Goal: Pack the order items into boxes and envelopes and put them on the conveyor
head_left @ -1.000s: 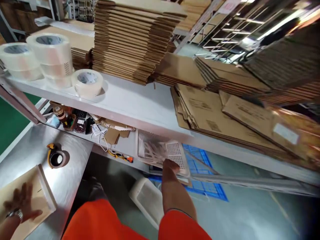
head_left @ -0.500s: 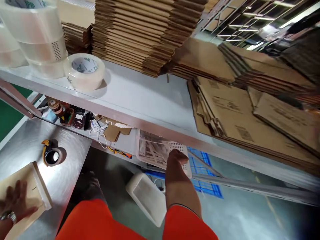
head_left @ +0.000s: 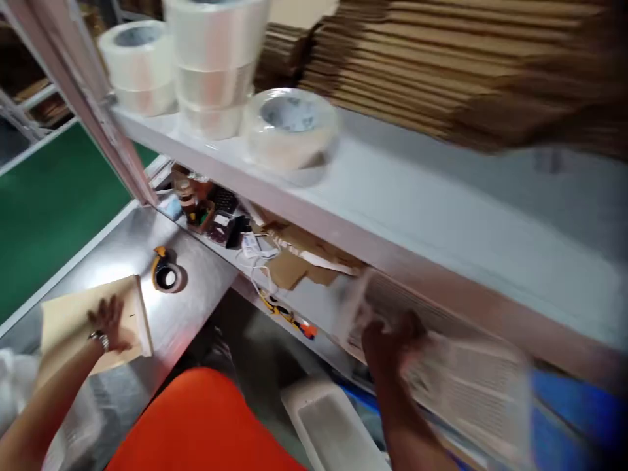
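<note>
My left hand (head_left: 110,322) lies with spread fingers on a tan padded envelope (head_left: 88,301) on the metal table (head_left: 196,261) at the left. My right hand (head_left: 392,340) reaches into a white plastic basket (head_left: 490,386) on the lower shelf; its fingers are smeared by motion, and what they touch cannot be made out. A tape roll in a yellow-and-black dispenser (head_left: 165,275) stands on the metal table, right of the envelope.
Clear tape rolls (head_left: 292,127) and stacked flat cardboard (head_left: 441,72) rest on the upper shelf (head_left: 417,196). A yellow-and-black tool (head_left: 289,317), cables and cardboard pieces lie below. Under the shelf is a white bin (head_left: 338,425). White plastic (head_left: 73,418) sits at lower left.
The view has swung left, bringing more of the metal table in. My right hand has moved from the basket's edge to inside it. My left hand stays on the envelope.
</note>
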Available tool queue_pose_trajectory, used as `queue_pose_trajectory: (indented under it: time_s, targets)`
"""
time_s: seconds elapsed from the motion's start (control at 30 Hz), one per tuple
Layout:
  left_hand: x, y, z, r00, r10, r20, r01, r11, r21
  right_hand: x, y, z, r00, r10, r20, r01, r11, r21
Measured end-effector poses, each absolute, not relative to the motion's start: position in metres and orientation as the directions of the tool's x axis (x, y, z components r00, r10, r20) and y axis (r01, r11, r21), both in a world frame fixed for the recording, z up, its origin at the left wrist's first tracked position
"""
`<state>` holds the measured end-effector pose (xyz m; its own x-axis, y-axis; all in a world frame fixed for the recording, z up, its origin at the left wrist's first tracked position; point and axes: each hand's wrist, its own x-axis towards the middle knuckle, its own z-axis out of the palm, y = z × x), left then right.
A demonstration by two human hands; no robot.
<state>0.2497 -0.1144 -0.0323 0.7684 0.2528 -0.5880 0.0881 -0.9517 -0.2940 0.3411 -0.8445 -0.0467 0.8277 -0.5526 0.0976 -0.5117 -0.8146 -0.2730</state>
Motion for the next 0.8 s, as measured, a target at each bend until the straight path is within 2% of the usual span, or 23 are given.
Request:
queue_pose_trajectory:
  time_s: [0.07, 0.13, 0.2, 0.27, 0.43, 0.63, 0.8]
  targets:
    - [0.251, -0.118, -0.023, 0.767, 0.222, -0.602, 0.111, -0.970, -0.216, 0.341, -0.773, -0.063, 0.941, -0.298, 0.162, -0.204, -0.878, -0.433]
    - [0.253, -0.116, -0.020, 0.779, 0.192, -0.597, 0.131, -0.981, -0.144, 0.332, -0.682, -0.080, 0.992, 0.114, 0.050, 0.122, -0.794, -0.595]
    - [0.253, -0.113, -0.024, 0.791, 0.203, -0.577, 0.166, -0.979, -0.117, 0.316, -0.582, -0.091, 0.845, 0.519, -0.127, 0.290, -0.645, -0.707]
    - [0.251, -0.111, -0.030, 0.782, 0.203, -0.589, 0.184, -0.978, -0.093, 0.302, -0.490, -0.097, 0.634, 0.750, -0.189, 0.435, -0.548, -0.714]
    - [0.245, -0.110, -0.046, 0.811, 0.180, -0.556, 0.170, -0.983, -0.069, 0.288, -0.348, -0.105, 0.510, 0.847, -0.149, 0.700, -0.509, -0.500]
    - [0.238, -0.107, -0.061, 0.859, 0.150, -0.489, 0.175, -0.985, 0.005, 0.300, -0.297, -0.119, 0.386, 0.913, -0.130, 0.791, -0.400, -0.463]
    - [0.221, -0.122, -0.062, 0.827, 0.074, -0.557, 0.142, -0.987, 0.080, 0.347, -0.266, -0.118, 0.357, 0.921, -0.154, 0.845, -0.388, -0.367]
